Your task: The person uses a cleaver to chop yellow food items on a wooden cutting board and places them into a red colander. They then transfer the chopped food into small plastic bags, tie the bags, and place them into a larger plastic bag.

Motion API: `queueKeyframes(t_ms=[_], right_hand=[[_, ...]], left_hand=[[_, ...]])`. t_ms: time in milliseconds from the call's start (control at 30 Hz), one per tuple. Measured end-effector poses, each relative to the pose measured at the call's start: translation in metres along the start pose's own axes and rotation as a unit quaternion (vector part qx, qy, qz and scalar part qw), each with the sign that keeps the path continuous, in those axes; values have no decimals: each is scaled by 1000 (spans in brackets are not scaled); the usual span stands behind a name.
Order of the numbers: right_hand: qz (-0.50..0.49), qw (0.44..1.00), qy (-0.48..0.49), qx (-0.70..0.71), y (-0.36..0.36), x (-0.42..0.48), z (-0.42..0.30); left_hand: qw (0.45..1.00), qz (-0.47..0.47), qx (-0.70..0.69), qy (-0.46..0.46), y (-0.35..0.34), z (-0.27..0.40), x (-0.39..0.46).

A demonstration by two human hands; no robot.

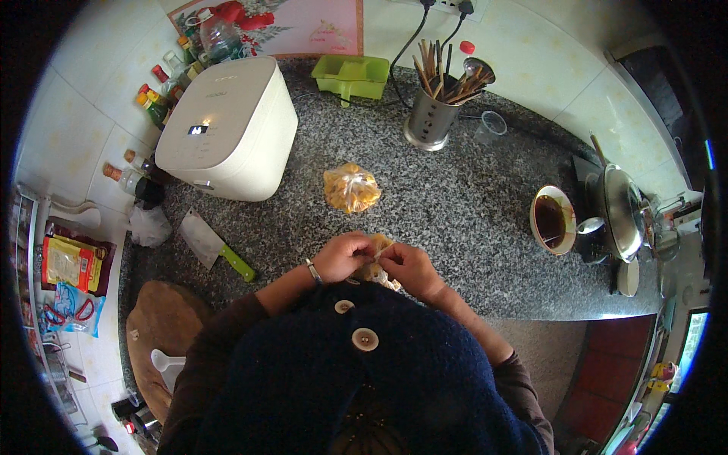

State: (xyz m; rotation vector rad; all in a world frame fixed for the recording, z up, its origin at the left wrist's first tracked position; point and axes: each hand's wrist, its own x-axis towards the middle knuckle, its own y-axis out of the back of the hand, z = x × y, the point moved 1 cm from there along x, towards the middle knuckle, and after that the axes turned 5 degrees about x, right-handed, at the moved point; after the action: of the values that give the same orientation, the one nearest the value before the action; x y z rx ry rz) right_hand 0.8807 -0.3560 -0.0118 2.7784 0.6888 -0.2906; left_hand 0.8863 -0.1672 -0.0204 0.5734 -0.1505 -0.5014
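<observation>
Close to my body at the counter's near edge, my left hand [343, 256] and my right hand [412, 272] pinch the gathered neck of a clear plastic bag [380, 274]. Yellowish food pieces show through its film, but my fingers and jacket hide part of it. Both sets of fingertips almost meet at the bag's top. Farther out on the granite counter [449, 193] sits a second clear plastic bag of yellow-orange food pieces [351, 187], bunched at its top and apart from both hands. A bracelet circles my left wrist.
A cleaver with a green handle [216, 244] lies at left, below a white rice cooker [227, 125]. A wooden cutting board [165, 318] is nearer. On the right are a bowl of dark liquid [550, 222] and a lidded pan [623, 213]. A metal utensil holder [431, 116] stands behind.
</observation>
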Motion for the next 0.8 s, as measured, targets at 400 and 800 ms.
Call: queueKeyframes(t_ms=[400, 800], right_hand=[[43, 997, 43, -39, -4, -4, 3], [86, 981, 42, -168, -3, -11, 0]], left_hand=[[1000, -21, -12, -18, -1, -1, 0], [999, -24, -26, 24, -4, -10, -1]])
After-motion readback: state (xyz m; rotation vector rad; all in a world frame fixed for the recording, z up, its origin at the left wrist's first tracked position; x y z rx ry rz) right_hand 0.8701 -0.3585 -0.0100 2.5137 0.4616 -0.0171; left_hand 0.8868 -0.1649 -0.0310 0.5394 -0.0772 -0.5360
